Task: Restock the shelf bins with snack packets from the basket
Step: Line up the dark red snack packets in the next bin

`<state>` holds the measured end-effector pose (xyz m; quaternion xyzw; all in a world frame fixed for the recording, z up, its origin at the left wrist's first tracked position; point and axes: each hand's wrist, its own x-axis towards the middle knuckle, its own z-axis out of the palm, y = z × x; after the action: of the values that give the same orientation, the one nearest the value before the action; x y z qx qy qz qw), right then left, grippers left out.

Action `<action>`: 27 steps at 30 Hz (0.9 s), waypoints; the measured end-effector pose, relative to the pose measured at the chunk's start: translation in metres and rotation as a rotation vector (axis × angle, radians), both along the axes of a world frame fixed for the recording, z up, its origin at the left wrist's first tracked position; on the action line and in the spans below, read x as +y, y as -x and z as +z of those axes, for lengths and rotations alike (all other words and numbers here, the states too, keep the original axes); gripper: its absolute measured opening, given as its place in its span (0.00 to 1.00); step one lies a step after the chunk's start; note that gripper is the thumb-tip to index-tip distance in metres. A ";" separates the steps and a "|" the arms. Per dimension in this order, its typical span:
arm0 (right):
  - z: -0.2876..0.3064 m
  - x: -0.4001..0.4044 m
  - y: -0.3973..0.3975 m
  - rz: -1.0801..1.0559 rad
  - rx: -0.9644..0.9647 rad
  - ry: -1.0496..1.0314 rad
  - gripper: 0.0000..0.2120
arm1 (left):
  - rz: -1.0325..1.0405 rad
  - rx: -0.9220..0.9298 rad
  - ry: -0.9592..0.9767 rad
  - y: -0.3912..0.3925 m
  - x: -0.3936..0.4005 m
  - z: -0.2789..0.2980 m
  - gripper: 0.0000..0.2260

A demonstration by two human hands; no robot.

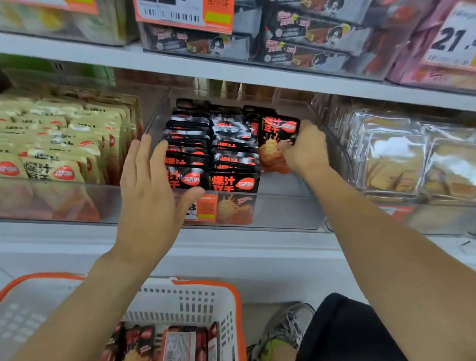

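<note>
A clear shelf bin (285, 210) in the middle holds two rows of black-and-red snack packets (210, 151). My right hand (307, 149) grips one upright black-and-red packet (277, 141) at the right side of that bin, behind an empty stretch of bin floor. My left hand (148, 186) hovers with straight fingers over the bin's front left corner, thumb near the front packet. Below, a white basket with an orange rim (197, 302) holds several more black-and-red packets (167, 345).
A bin of beige packets (53, 148) stands to the left and a bin of clear-wrapped snacks (425, 162) to the right. The upper shelf (237, 72) carries boxed goods and price tags. A shoe (286, 332) and a dark-clothed knee (355, 338) are beside the basket.
</note>
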<state>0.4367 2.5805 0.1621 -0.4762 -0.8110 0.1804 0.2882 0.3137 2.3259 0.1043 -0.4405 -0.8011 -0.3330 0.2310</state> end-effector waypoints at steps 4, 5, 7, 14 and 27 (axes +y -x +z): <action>-0.007 0.018 0.028 0.019 -0.103 0.068 0.27 | -0.013 0.016 -0.024 0.004 0.001 -0.001 0.41; -0.009 0.020 0.032 0.022 -0.151 0.051 0.27 | -0.011 0.020 -0.030 0.005 0.002 -0.001 0.42; -0.014 0.025 0.036 0.017 -0.225 0.028 0.27 | -0.014 0.008 -0.045 0.005 0.002 -0.003 0.43; -0.010 0.018 0.031 -0.030 -0.211 0.128 0.39 | -0.082 -0.136 -0.114 -0.001 -0.003 0.007 0.43; -0.121 -0.221 -0.051 1.006 -0.316 0.000 0.06 | -0.357 -0.626 0.866 -0.044 -0.109 -0.217 0.10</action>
<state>0.4880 2.3594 0.0416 -0.0492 -0.9729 0.2222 0.0402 0.3573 2.2167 -0.1125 -0.5037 -0.8081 -0.1226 -0.2796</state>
